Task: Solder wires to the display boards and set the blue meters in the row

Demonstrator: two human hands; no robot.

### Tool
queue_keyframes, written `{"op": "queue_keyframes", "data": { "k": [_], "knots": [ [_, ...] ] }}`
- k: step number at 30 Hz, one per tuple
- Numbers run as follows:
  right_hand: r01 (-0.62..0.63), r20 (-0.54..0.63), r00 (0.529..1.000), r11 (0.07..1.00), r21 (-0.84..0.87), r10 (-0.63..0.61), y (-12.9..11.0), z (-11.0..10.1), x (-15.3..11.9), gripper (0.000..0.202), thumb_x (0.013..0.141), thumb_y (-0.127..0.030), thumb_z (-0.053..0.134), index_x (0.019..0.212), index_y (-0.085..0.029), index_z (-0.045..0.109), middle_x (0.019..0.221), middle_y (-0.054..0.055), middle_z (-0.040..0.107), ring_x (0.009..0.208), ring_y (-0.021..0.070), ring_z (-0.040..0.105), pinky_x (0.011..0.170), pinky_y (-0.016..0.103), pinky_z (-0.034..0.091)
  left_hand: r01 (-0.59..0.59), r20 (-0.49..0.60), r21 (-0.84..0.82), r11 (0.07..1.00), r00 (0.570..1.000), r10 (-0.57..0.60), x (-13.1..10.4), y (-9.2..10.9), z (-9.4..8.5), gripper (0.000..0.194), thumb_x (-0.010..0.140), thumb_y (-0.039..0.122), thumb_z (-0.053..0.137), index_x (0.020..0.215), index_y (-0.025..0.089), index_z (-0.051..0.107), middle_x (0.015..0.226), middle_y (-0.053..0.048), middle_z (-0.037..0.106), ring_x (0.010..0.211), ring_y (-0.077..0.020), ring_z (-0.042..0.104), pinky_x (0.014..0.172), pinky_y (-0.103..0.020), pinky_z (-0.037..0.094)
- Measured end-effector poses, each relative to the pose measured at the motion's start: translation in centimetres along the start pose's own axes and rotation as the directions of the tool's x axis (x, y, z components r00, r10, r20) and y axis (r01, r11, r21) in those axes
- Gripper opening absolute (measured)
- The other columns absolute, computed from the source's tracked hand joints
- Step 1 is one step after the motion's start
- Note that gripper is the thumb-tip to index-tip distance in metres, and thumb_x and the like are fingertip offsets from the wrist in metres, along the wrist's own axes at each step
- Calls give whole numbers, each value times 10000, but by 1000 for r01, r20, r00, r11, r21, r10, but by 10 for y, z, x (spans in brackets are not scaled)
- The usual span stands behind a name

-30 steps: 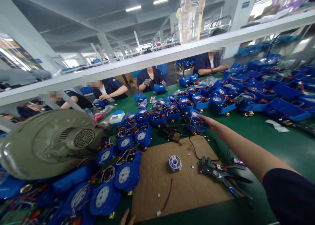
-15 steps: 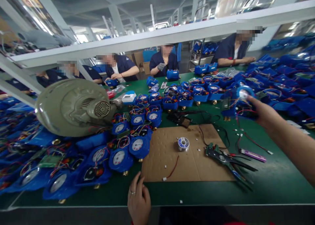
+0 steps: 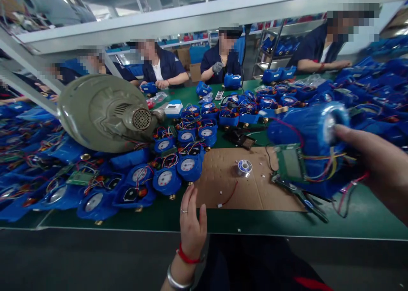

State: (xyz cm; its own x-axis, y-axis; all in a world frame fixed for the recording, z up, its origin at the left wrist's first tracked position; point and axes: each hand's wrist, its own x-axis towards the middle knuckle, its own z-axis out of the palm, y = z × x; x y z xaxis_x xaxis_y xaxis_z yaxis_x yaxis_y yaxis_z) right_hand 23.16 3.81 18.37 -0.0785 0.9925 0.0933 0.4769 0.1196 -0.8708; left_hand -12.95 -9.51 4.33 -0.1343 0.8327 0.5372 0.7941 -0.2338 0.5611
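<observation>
My right hand [image 3: 360, 151] grips a blue meter housing [image 3: 296, 123] by its round opening, lifted above the right part of the cardboard. A green circuit board [image 3: 290, 162] and coloured wires hang from this housing. My left hand [image 3: 193, 218] has its fingers extended, holding nothing, at the left front corner of the cardboard [image 3: 248, 197], just below a blue meter [image 3: 188, 165]. On the cardboard are a solder spool [image 3: 245, 168] and a short red wire [image 3: 232, 194]. Pliers [image 3: 302, 197] lie partly hidden under the raised housing.
Many blue meters [image 3: 95, 202] with wires cover the left side, beside a large green fan [image 3: 105, 112]. More meters [image 3: 228, 117] stand behind the cardboard and at the right. A white shelf beam [image 3: 204, 17] crosses above. Several people in dark clothes sit across the table.
My right hand has lifted a blue housing from the right-hand group and brought it nearer, over the pliers. My left hand has moved up, its fingers straighter. The view has shifted.
</observation>
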Motion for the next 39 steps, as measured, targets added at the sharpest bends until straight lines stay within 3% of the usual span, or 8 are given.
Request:
{"op": "queue_keyframes", "data": {
  "k": [2,5,11,13,19,24,31,39],
  "knots": [
    [-110,144,983,994,-1,109,-29,30,-3,423,841,-573,558,1150,-296,640,956,95,721,787,313,698,684,464,599,-10,-54,-19,1000,999,9,-5,8,-13,460,935,190,401,1394,162,389,1430,-146,418,1351,-255,374,1097,-468,357],
    [381,426,859,911,-160,-284,-61,91,-1,499,768,-539,668,1174,-250,652,1105,74,682,979,302,648,872,446,532,-21,-133,-8,1000,991,20,-18,20,-38,450,936,196,355,1382,160,403,1404,-153,437,1317,-275,413,1069,-482,375],
    [947,778,55,279,157,-626,-69,204,2,529,756,-484,703,1134,-119,646,972,135,683,891,264,615,815,383,476,-55,-131,115,992,989,70,-35,35,-67,484,924,249,386,1402,170,375,1387,-158,444,1288,-296,437,1031,-488,408],
    [964,795,-104,135,228,-598,-68,228,4,477,755,-462,710,1060,-99,660,924,135,680,862,254,608,786,362,468,-52,-43,142,989,997,58,-33,33,-63,505,923,268,428,1414,172,355,1406,-157,431,1312,-289,413,1046,-476,404],
    [956,795,-247,-6,293,-554,-63,253,21,353,752,-397,716,943,-103,672,909,134,675,924,266,596,851,376,453,40,168,160,986,983,-67,-8,16,-29,705,897,375,534,1478,147,206,1476,-183,354,1377,-300,331,1093,-504,358],
    [947,720,-71,180,266,-690,-43,222,33,499,784,-365,692,1214,-136,584,1230,137,604,1226,258,490,1082,423,326,43,205,127,991,976,-68,8,13,-5,755,900,361,528,1497,132,125,1510,-198,290,1397,-307,294,1104,-517,334],
    [747,557,625,624,-227,-547,54,166,59,591,814,-343,673,1359,-227,475,1433,119,436,1319,305,396,1071,511,343,73,173,112,991,981,-91,3,9,12,655,913,337,503,1474,140,230,1446,-187,403,1338,-287,388,1087,-480,358],
    [647,513,725,711,-276,-460,110,157,54,434,839,-151,553,1269,-207,568,1238,141,551,1133,295,538,959,476,458,242,57,30,970,968,-243,13,15,17,552,910,348,517,1416,173,379,1396,-151,483,1287,-268,456,1064,-457,388]
  ]
}}
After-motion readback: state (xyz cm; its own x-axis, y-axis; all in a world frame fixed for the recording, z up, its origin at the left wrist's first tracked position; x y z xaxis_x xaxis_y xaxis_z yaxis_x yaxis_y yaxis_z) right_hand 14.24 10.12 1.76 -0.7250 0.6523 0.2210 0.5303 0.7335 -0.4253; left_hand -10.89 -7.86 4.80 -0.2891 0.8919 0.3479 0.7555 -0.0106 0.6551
